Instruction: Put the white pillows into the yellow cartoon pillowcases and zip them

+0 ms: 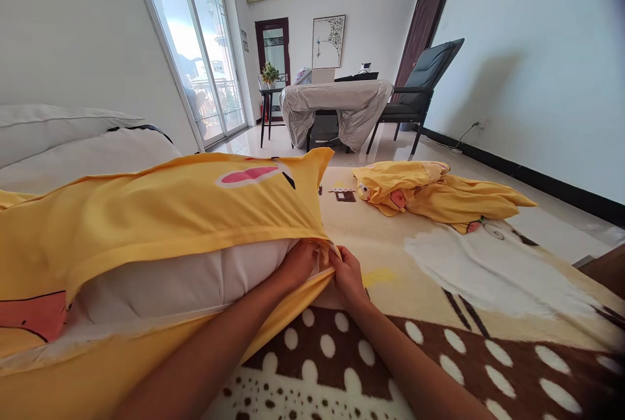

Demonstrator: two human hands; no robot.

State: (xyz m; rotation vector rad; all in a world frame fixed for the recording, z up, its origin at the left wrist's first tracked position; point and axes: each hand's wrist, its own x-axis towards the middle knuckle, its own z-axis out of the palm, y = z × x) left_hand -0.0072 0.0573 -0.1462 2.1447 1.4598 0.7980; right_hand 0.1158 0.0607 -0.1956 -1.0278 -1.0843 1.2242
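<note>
A yellow pillowcase [161, 202] with a printed pink and white pattern lies over a white pillow [180, 286], which shows through the long open side facing me. At the right end of that opening, my left hand [301, 260] reaches in under the upper edge. Its fingers are curled at the cloth near the corner, partly hidden by the fabric. My right hand [347, 270] pinches the pillowcase's edge at the same corner, thumb and fingers closed on it. Both hands are close together.
Another yellow printed cloth [430, 192] lies crumpled on the patterned blanket [381, 238] covering the bed. White bedding [73, 133] is at the left. Beyond the bed stand a covered table [336, 94], a dark chair [415, 94] and a small plant stand [267, 104].
</note>
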